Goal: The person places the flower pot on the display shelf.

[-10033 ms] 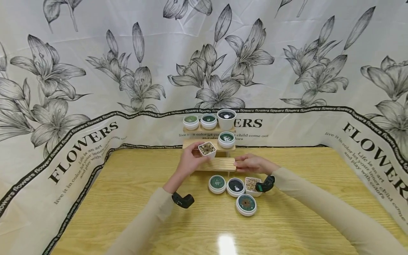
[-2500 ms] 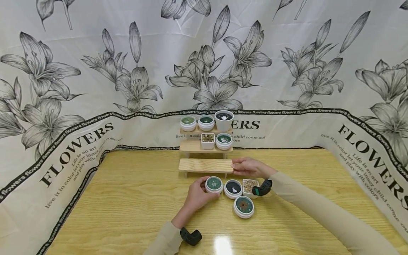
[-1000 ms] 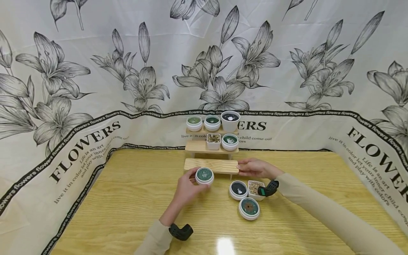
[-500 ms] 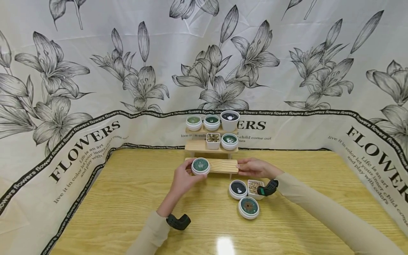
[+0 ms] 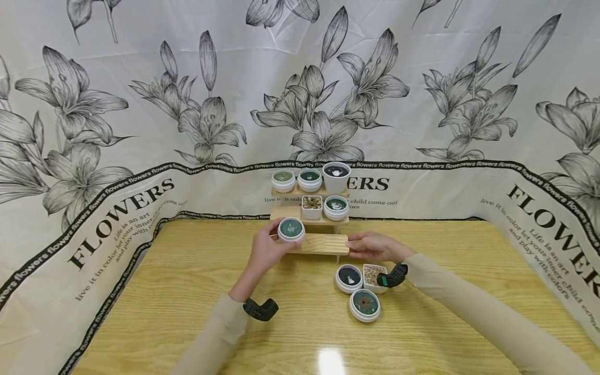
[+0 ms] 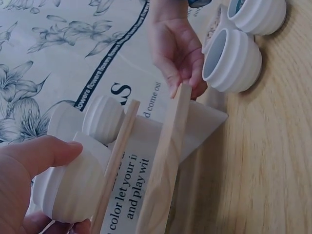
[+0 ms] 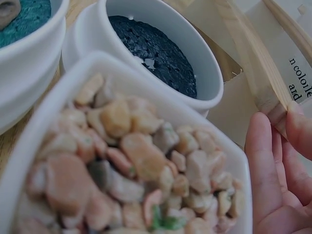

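Observation:
My left hand (image 5: 266, 251) grips a round white pot (image 5: 291, 228) with a speckled green top, thumb and fingers around its side. In the head view this pot overlaps the left part of the stand's middle board (image 5: 278, 211); the left wrist view shows the held pot (image 6: 80, 187) right beside that board's edge. My right hand (image 5: 376, 247) pinches the right end of the stand's lowest board (image 5: 328, 244) between thumb and fingers, also seen in the right wrist view. On the middle board are a square pot of pebbles (image 5: 312, 207) and a round green-topped pot (image 5: 336, 207).
Three pots line the top board: light green (image 5: 283, 180), dark green (image 5: 310, 179) and a taller dark-filled one (image 5: 336, 176). In front of the stand sit a dark-filled pot (image 5: 349, 278), a square pebble pot (image 5: 373, 276) and a brown-centred pot (image 5: 364, 305). A printed cloth (image 5: 220, 192) stands behind.
The square pebble pot went from my left hand onto the middle board. My left hand then took the round green pot from the table and lifted it toward the stand. My right hand stayed.

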`<control>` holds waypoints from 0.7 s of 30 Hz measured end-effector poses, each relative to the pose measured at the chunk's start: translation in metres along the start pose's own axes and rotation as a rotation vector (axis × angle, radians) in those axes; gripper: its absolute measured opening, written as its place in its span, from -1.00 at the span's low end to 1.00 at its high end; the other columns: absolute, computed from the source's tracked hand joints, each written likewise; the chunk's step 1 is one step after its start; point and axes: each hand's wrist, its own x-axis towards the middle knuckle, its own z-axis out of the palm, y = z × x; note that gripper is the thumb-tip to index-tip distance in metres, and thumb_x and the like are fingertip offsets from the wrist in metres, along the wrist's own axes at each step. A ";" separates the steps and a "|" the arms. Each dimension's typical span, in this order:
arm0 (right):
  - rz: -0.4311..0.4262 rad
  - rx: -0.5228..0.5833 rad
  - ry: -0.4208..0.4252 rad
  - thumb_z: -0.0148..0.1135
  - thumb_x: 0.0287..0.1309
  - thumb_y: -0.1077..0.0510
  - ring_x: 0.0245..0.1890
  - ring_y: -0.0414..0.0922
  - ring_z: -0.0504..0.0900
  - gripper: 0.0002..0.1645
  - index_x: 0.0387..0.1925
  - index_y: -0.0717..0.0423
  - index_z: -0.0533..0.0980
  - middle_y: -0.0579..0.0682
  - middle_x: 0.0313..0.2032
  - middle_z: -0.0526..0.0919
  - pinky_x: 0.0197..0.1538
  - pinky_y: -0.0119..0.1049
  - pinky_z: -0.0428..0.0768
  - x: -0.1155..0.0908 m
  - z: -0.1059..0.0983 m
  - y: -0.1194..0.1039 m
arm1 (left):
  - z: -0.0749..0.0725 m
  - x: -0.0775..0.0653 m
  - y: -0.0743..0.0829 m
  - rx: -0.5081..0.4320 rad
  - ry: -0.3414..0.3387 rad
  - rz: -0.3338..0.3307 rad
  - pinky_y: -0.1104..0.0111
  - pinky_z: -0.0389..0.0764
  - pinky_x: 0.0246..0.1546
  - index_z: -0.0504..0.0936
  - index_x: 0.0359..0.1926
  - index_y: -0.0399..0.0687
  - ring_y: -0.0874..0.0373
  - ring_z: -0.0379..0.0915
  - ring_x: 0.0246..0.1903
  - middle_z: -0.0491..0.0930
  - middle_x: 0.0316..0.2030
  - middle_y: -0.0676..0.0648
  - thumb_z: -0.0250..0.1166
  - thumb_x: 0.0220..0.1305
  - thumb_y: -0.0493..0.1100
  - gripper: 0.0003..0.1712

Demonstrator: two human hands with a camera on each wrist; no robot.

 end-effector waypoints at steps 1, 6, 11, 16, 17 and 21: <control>0.004 0.002 0.005 -0.10 0.37 0.38 -0.30 -0.31 0.65 -0.27 0.41 0.52 -0.18 -0.06 -0.28 0.61 -0.09 -0.47 0.66 0.001 0.000 0.000 | 0.000 0.001 0.000 -0.004 0.000 0.004 0.18 0.60 0.07 0.49 0.15 -0.31 -0.06 0.51 0.01 0.58 0.01 -0.25 0.54 -0.15 -0.30 -0.25; 0.018 0.006 0.012 -0.08 0.37 0.36 -0.32 -0.30 0.65 -0.26 0.41 0.51 -0.16 -0.04 -0.29 0.60 -0.13 -0.50 0.66 0.001 0.002 -0.001 | -0.002 0.009 0.003 -0.023 -0.001 -0.012 0.18 0.60 0.06 0.48 0.17 -0.29 -0.06 0.52 -0.01 0.57 0.01 -0.26 0.54 -0.16 -0.31 -0.23; 0.004 0.010 -0.001 -0.08 0.36 0.38 -0.32 -0.29 0.65 -0.27 0.40 0.53 -0.16 -0.05 -0.30 0.61 -0.11 -0.50 0.66 0.001 0.002 -0.002 | -0.005 0.020 0.006 0.000 0.014 0.015 0.19 0.61 0.03 0.47 0.18 -0.34 -0.06 0.51 -0.03 0.57 0.00 -0.27 0.54 -0.19 -0.31 -0.19; 0.005 0.017 -0.007 -0.07 0.36 0.37 -0.31 -0.30 0.65 -0.26 0.40 0.53 -0.15 -0.06 -0.30 0.61 -0.10 -0.50 0.65 0.000 0.001 -0.002 | -0.008 0.029 0.007 -0.004 0.036 0.048 0.19 0.62 0.02 0.49 0.16 -0.36 -0.09 0.55 -0.06 0.58 0.00 -0.29 0.54 -0.20 -0.33 -0.21; 0.006 0.015 -0.004 -0.07 0.36 0.37 -0.32 -0.30 0.65 -0.26 0.40 0.53 -0.15 -0.06 -0.30 0.61 -0.10 -0.50 0.65 0.000 0.001 -0.001 | -0.008 0.031 0.007 0.000 0.043 0.050 0.19 0.63 0.01 0.50 0.15 -0.34 -0.08 0.55 -0.07 0.59 -0.01 -0.28 0.53 -0.20 -0.33 -0.22; 0.013 0.015 0.002 -0.08 0.36 0.36 -0.31 -0.29 0.65 -0.26 0.41 0.50 -0.15 -0.05 -0.28 0.61 -0.09 -0.49 0.65 0.000 0.001 -0.001 | -0.007 0.036 0.005 0.013 0.081 0.039 0.21 0.62 -0.03 0.54 0.13 -0.27 -0.06 0.55 -0.11 0.60 -0.03 -0.24 0.53 -0.21 -0.32 -0.26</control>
